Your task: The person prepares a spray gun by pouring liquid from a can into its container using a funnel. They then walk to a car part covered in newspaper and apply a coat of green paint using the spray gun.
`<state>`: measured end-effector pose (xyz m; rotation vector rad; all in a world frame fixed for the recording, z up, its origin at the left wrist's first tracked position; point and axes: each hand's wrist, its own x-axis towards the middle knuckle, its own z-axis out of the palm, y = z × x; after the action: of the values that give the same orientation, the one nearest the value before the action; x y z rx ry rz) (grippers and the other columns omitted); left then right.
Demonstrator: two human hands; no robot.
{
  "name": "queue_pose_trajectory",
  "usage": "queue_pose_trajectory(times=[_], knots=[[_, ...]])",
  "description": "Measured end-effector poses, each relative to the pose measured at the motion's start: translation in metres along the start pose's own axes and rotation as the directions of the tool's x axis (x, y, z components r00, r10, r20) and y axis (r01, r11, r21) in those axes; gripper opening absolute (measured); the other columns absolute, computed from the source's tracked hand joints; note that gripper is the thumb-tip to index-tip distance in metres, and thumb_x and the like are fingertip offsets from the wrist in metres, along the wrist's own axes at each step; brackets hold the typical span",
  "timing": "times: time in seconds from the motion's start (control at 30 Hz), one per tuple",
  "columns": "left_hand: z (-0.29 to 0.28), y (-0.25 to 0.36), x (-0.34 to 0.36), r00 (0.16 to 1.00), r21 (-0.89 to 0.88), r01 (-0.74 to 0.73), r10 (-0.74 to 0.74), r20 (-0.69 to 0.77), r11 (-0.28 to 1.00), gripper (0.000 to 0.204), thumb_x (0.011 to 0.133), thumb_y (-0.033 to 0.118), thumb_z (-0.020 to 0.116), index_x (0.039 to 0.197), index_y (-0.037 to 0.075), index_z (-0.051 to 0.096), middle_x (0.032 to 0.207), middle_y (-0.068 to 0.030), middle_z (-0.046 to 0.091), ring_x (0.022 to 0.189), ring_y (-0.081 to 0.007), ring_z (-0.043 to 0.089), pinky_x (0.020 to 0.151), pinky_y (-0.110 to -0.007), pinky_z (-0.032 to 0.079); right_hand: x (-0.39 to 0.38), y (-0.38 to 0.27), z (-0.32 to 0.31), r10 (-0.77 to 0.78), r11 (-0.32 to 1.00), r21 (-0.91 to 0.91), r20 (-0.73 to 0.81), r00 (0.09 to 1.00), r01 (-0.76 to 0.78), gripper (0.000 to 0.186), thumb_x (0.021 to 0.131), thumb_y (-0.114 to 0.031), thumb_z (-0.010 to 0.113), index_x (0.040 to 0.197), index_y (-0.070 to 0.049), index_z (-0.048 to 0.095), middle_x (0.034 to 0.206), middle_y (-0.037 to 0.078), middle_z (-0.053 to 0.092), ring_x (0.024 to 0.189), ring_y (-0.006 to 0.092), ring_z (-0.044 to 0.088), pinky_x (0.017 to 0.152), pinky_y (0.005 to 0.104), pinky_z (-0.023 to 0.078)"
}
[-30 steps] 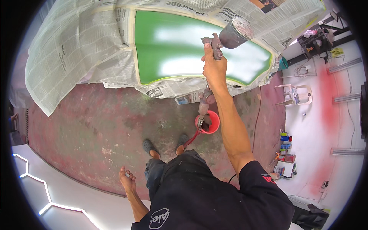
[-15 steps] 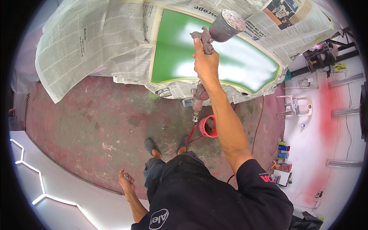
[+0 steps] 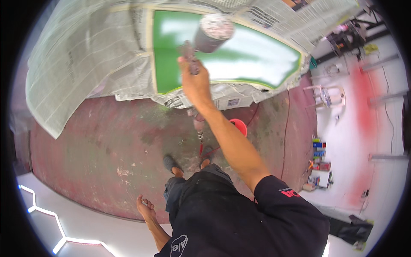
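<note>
spray gun point(image 3: 208, 40) | gripped in right hand point(image 3: 196, 87) | left hand point(image 3: 146, 208) half open, well apart

Two hands point(image 3: 197, 88) point(image 3: 146, 208), one spray gun point(image 3: 208, 41), one green panel point(image 3: 244, 60), one bucket point(image 3: 240, 127), two shoes point(image 3: 171, 162) point(image 3: 206, 153)

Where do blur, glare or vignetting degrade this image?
Head view: blur softens the right hand and its grey, cylindrical-cupped spray gun; head view: what looks like white glare washes out much of the glossy green panel; head view: the fisheye picture's corners are black.
</note>
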<state>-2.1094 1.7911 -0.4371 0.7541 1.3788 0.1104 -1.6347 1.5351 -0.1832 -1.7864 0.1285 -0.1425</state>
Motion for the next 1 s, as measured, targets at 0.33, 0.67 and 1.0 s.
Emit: queue_pose_trajectory(times=[0.33, 0.67, 1.0], knots=[[0.009, 0.004, -0.004, 0.999, 0.142, 0.003, -0.011, 0.052, 0.990, 0.034, 0.106, 0.036, 0.055, 0.130, 0.012, 0.056, 0.081, 0.0005, 0.048, 0.053, -0.0083, 0.039, 0.045, -0.025, 0.029, -0.010, 0.061, -0.067, -0.029, 0.999, 0.029, -0.210, 0.977, 0.036, 0.039, 0.105, -0.038, 0.067, 0.096, 0.000, 0.064, 0.071, 0.005, 0.059, 0.066, 0.0150, 0.053, 0.064, 0.0371, 0.045], [0.018, 0.000, -0.006, 0.996, 0.168, -0.038, 0.024, 0.085, 0.985, 0.037, 0.109, 0.038, 0.050, 0.128, 0.007, 0.057, 0.078, 0.0004, 0.047, 0.053, -0.0080, 0.040, 0.045, -0.025, 0.029, -0.026, 0.075, -0.070, -0.093, 0.995, -0.002, -0.357, 0.930, 0.099, 0.043, 0.107, -0.038, 0.064, 0.100, 0.004, 0.062, 0.073, 0.003, 0.055, 0.069, 0.0126, 0.051, 0.065, 0.0341, 0.045], [-0.010, -0.005, -0.005, 1.000, 0.158, -0.028, 0.026, 0.011, 0.987, 0.038, 0.109, 0.040, 0.051, 0.128, 0.008, 0.057, 0.078, 0.0003, 0.048, 0.053, -0.0082, 0.040, 0.044, -0.025, 0.030, -0.037, 0.071, 0.002, -0.067, 0.993, 0.095, -0.046, 0.997, 0.071, 0.039, 0.107, -0.035, 0.065, 0.096, 0.002, 0.063, 0.070, 0.003, 0.057, 0.067, 0.0102, 0.051, 0.062, 0.0322, 0.044]])
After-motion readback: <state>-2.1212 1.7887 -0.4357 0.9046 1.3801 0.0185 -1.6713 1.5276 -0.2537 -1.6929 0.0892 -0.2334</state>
